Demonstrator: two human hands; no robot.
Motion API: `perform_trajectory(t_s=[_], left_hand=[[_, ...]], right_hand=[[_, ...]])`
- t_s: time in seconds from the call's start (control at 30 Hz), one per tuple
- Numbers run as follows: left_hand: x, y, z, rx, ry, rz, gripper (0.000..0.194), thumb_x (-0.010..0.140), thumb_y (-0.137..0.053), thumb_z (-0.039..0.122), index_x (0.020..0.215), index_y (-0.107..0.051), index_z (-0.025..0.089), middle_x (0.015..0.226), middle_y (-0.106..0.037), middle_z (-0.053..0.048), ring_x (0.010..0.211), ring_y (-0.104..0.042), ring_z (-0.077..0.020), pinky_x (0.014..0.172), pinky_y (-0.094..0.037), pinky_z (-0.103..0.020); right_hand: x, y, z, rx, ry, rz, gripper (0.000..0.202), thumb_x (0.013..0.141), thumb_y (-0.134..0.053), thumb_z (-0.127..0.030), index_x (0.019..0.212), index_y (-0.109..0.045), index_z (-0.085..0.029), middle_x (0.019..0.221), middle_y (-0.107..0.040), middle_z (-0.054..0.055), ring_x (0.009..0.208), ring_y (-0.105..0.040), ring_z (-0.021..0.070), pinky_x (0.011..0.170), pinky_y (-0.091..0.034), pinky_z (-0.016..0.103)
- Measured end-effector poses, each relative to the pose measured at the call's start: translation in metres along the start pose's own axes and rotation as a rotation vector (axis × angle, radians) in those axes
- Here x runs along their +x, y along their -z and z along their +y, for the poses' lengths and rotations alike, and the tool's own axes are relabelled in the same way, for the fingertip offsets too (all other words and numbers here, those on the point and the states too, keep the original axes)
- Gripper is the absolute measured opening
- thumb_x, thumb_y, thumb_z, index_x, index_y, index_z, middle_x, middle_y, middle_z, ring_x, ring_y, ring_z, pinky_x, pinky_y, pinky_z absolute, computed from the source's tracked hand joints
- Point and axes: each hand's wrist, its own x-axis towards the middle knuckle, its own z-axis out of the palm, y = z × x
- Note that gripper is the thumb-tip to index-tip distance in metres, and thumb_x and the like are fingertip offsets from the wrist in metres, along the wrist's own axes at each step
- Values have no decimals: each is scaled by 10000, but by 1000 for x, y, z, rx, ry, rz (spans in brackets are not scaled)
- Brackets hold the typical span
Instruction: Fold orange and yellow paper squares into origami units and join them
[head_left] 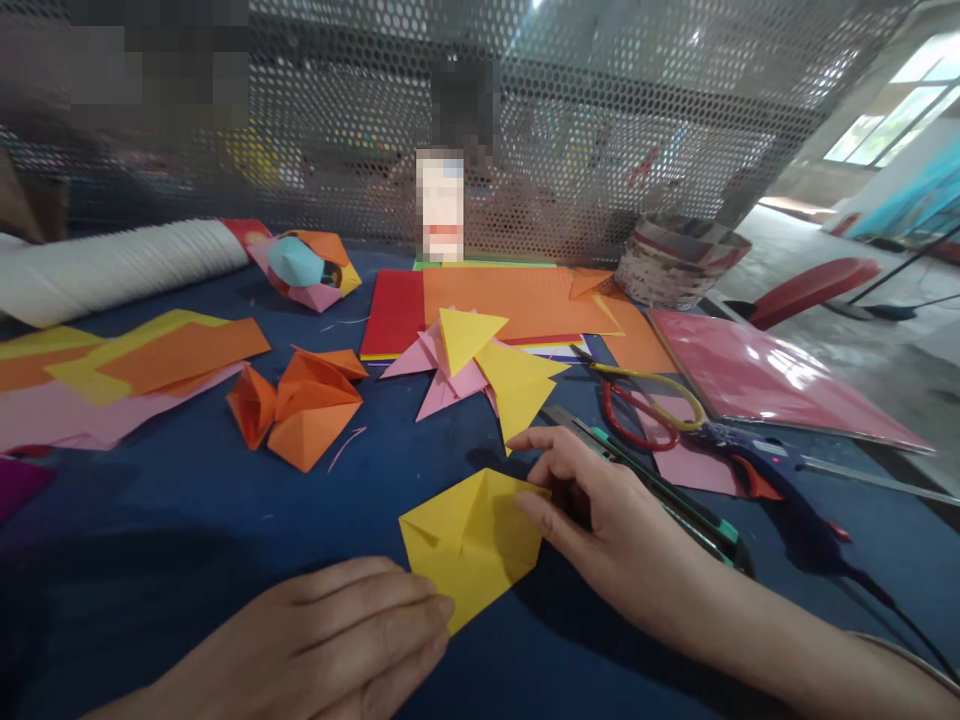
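A folded yellow paper [469,545] with creased flaps lies on the dark blue table in front of me. My left hand [337,640] rests flat, fingers stretched out, its fingertips at the paper's lower left edge. Over the right edge, my right hand [585,490] is held with curved fingers apart, the thumb above or on the paper; whether it touches I cannot tell. Just beyond are folded yellow triangles [517,385] lying on pink folded pieces [454,385]. To the left sit folded orange paper pieces [315,415].
Scissors [641,430], a utility knife [675,500] and a dark blue glue gun [780,480] lie right. Behind are orange sheets [502,305], a woven basket [675,265] and a pink packet [772,375]. Left are paper strips [172,355] and a white roll [127,265].
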Motion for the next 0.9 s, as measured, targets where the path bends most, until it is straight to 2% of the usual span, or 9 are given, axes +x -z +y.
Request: perform_trajectory(t_s=[0.13,0.23,0.37,0.43,0.57,0.7,0.73,0.8,0.9], left_hand=[[-4,-1,1,7,-12,-16,318,967,-380,191,930,-695,200,998,-730,49,980,-624,-80,1061,-367,-188],[-6,0,2,31,8,19,294,953,-403,149,970,-693,196,1007,-726,57,1000,-625,-77,1074,-363,-199],[-9,0,2,47,19,16,215,949,-477,202,999,-686,193,1031,-722,68,1024,-618,-81,1084,-354,-206],[-12,0,2,53,57,26,219,951,-474,207,1022,-681,193,1036,-721,65,1033,-611,-81,1078,-354,-203],[-12,0,0,72,144,72,233,920,-480,165,1045,-674,188,1056,-707,31,1031,-612,-97,1040,-390,-211],[-3,1,-3,81,143,66,249,946,-426,140,964,-671,179,961,-712,28,917,-632,-79,973,-410,-173],[0,1,-4,71,135,56,260,956,-411,148,934,-669,179,924,-714,33,878,-635,-74,945,-418,-163],[5,0,-4,50,122,42,289,972,-384,167,899,-663,181,878,-713,38,824,-636,-70,889,-436,-153],[6,0,-4,46,103,40,310,981,-368,173,869,-657,189,872,-709,39,810,-637,-66,863,-445,-155]], right_hand=[[-2,2,-1,33,30,25,239,845,-456,-65,1002,-554,-217,704,-591,-49,614,-551,105,564,-421,222],[-5,2,-3,61,29,54,223,837,-447,-81,860,-616,-224,759,-650,-37,676,-598,111,592,-458,212],[-10,-3,-5,112,140,105,362,793,-451,-26,1007,-646,-243,922,-690,-32,834,-643,106,748,-501,203],[-10,-6,-4,114,205,76,385,789,-486,-11,1070,-636,-228,963,-682,-13,867,-639,105,781,-500,200],[-10,-9,1,32,356,29,252,881,-539,-90,1084,-641,-198,928,-671,29,854,-619,124,751,-501,220],[-12,-4,-4,-182,460,-37,166,899,-549,-156,916,-694,-234,786,-613,21,724,-558,137,653,-474,254],[-13,-2,-7,-234,470,-1,168,886,-566,-166,843,-704,-252,777,-599,20,705,-547,138,633,-468,257],[-15,1,-13,-300,450,-30,172,857,-601,-142,801,-709,-265,821,-614,21,762,-564,144,651,-476,253],[-16,5,-19,-262,540,-169,64,839,-674,-245,778,-689,-255,943,-665,3,869,-587,145,752,-491,252]])
